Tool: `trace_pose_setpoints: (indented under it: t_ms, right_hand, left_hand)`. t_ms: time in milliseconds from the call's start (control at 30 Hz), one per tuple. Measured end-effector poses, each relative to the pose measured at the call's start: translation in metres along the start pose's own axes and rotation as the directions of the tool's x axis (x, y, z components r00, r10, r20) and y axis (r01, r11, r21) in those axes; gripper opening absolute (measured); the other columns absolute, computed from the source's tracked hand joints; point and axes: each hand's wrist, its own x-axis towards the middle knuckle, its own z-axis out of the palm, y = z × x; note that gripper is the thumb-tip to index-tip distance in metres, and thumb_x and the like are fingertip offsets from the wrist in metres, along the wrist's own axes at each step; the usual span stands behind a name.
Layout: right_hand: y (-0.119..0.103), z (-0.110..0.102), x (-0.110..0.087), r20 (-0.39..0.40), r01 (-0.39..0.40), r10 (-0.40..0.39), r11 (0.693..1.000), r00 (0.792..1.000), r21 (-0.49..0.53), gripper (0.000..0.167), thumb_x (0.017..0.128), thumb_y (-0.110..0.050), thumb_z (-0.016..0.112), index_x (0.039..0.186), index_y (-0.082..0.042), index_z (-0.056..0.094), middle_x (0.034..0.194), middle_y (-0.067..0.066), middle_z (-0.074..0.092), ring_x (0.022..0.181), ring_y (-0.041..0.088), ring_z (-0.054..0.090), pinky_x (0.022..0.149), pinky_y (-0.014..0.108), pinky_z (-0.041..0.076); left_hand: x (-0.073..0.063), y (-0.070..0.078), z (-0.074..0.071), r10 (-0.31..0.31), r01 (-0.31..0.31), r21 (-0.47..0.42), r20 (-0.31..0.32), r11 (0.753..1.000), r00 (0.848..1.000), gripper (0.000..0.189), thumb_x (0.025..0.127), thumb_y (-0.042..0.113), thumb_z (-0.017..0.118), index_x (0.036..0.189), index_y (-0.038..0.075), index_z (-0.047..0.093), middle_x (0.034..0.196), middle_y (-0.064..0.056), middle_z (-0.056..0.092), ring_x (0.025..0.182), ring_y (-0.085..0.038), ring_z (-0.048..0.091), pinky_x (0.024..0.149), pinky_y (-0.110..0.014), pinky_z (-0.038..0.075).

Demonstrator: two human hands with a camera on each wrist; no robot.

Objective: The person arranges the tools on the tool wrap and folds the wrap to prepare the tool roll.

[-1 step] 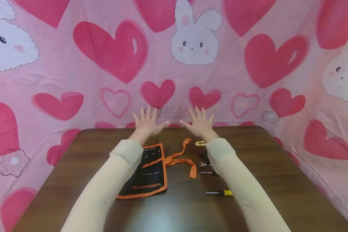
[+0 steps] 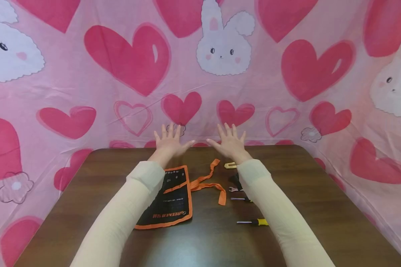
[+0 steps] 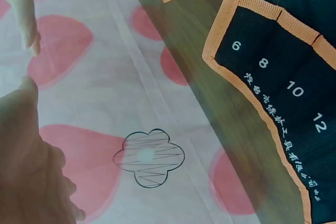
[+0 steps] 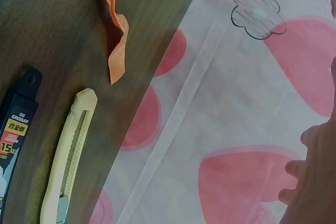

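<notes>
We see a pink backdrop (image 2: 187,79) printed with red hearts, white rabbit faces and outlined flowers, filling the space behind and to both sides. In front of it we have a dark brown wooden table (image 2: 327,215) with rounded far corners. Two arms in cream sleeves (image 2: 103,222) stretch forward over it from the near side.

A black tool pouch (image 2: 178,204) edged in orange lies flat left of the table's middle, partly hidden by the left sleeve; up close we can read 6, 8, 10 and 12 on it.

Beyond the pouch, the left hand (image 2: 168,142) is raised with fingers spread wide. The right hand (image 2: 231,144) matches it, also spread wide, the two thumbs pointing at each other, near but apart.

Orange ties (image 2: 196,184) trail from the pouch's right edge. Around the right forearm, which covers parts of them, we find a black packet (image 4: 18,124), a cream utility knife (image 4: 59,166), a yellow-and-black screwdriver (image 2: 255,222), another screwdriver (image 2: 239,198) and, smallest to our eyes, the end of a wrench (image 2: 233,189).
</notes>
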Motion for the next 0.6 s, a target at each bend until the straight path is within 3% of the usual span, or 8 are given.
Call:
trace_pose_setpoints:
  t_ms: [600]
  right_hand:
    - [0.014,-0.006,-0.001,0.015,0.042,-0.042,0.999,0.999,0.022,0.084,0.086,-0.069,0.031,0.149,-0.019,0.007,0.152,0.013,0.008,0.136,0.037,-0.002,0.098,0.064,-0.010]
  left_hand:
    - [0.000,-0.003,-0.003,0.030,-0.030,0.017,-0.001,0.999,1.000,0.093,0.083,0.074,0.024,0.148,0.014,-0.004,0.152,-0.015,-0.008,0.133,-0.038,-0.017,0.100,-0.060,-0.012]
